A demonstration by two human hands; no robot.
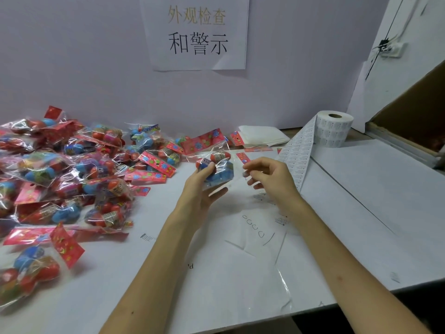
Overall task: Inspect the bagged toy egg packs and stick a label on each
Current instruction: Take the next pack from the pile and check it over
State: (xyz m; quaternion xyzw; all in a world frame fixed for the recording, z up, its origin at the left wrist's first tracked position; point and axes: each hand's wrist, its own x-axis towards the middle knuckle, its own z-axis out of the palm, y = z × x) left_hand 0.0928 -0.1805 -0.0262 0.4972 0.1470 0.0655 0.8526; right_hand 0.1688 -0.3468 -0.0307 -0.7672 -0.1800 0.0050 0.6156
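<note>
The pack pile [60,165] is running off the left edge; the label roll's [334,131] print is showing illegibly small.

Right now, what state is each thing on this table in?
Pack: lifted off the table, held in the left hand.
Right hand: fingers curled, apparently pinching a small label.
Roll: upright, partly unwound, strip trailing onto the table.
Pile: packs heaped loosely at left.
Box: open.
</note>
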